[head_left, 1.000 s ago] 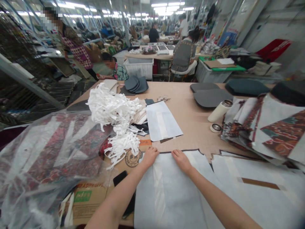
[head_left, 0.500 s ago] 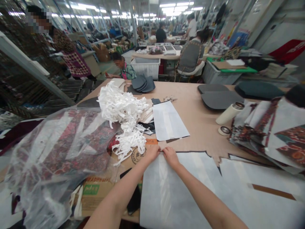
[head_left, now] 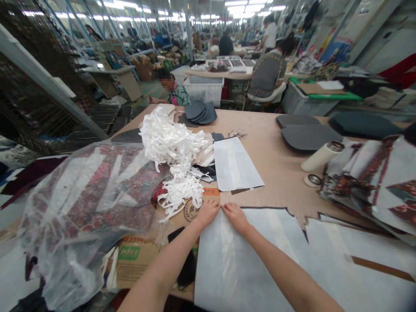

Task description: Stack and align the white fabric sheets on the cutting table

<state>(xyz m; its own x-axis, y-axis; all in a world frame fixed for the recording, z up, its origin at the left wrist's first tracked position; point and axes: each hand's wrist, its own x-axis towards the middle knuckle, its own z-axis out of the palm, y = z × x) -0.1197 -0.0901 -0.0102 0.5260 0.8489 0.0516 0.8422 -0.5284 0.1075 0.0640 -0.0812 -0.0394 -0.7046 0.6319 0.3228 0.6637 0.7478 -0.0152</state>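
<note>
A large white fabric sheet (head_left: 240, 264) lies on the table (head_left: 276, 173) in front of me. My left hand (head_left: 207, 212) and my right hand (head_left: 235, 215) sit side by side at its far edge, fingers curled and pinching the top corner of the sheet. Just beyond my left hand lies a heap of white strips (head_left: 172, 151) over a cardboard piece with a round stamp (head_left: 190, 211). A smaller white sheet (head_left: 235, 167) lies farther out on the table.
A clear plastic bag of patterned fabric (head_left: 87, 203) fills the left. Stacked patterned pieces (head_left: 373, 177), a paper roll (head_left: 321, 157) and a tape ring (head_left: 313, 180) are at right. Dark grey cut pieces (head_left: 305, 134) lie far back. A black phone (head_left: 186, 264) sits under my left forearm. Other people work behind.
My right hand slid left along the sheet's far edge until it met my left hand; both now pinch the same corner. My view shifted slightly left.
</note>
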